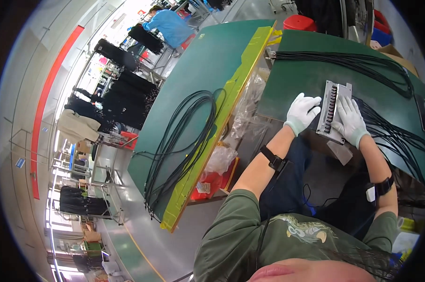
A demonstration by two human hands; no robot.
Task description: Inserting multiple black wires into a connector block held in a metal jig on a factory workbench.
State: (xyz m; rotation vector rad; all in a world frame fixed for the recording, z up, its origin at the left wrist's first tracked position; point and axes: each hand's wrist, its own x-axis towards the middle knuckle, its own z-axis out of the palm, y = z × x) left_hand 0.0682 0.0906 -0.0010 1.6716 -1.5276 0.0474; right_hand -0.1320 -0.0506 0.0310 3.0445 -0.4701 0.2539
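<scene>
A silver metal fixture [321, 123] with a row of dark cable ends set along its middle lies near the front edge of the green table. My right hand [350, 121], in a white glove, rests flat with fingers stretched on the fixture's right side. From under that side a bundle of black cables [393, 133] runs off to the right. Just left of the fixture hovers my left hand [302, 113], also gloved in white. Its thumb stands apart from the bent fingers, and nothing shows between them.
Another bundle of black cables [344, 58] lies along the table's far side. On a second green table [212, 56] to the left, black cables lie in a loose coil [182, 136]. Clear plastic bags [247, 108] fill the gap between tables. A red stool [299, 22] stands behind.
</scene>
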